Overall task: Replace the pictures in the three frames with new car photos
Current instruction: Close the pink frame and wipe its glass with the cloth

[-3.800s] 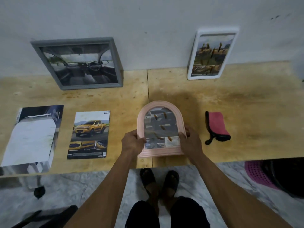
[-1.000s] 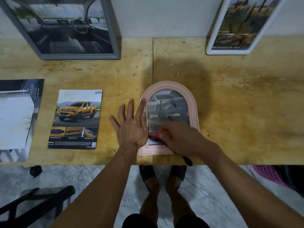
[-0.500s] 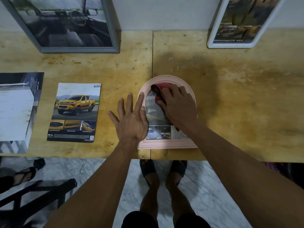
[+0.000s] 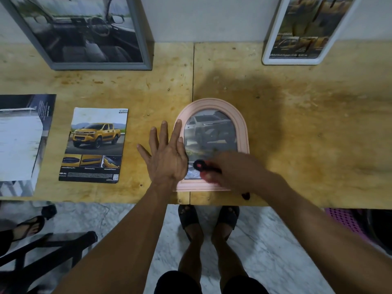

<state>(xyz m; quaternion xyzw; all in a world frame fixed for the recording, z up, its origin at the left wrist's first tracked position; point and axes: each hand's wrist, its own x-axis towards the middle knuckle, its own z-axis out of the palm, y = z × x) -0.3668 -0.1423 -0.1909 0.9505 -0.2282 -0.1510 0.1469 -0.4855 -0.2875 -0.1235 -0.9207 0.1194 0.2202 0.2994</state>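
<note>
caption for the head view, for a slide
Left hand steadies the pink arched frame while right hand wipes it with a cloth.

A stained plywood counter (image 4: 297, 128), split by a seam down its middle, carries a pink arched frame (image 4: 244, 128) lying flat near its front edge, with a yellow-pickup brochure (image 4: 95, 145) to its left and a larger dark brochure (image 4: 21, 141) at the far left. A grey frame (image 4: 146, 49) showing a car interior and a white frame (image 4: 267, 54) stand on the counter's back edge, leaning against the wall. The left hand (image 4: 167, 158) rests flat, partly on the counter and partly on the pink frame's rim.
</note>
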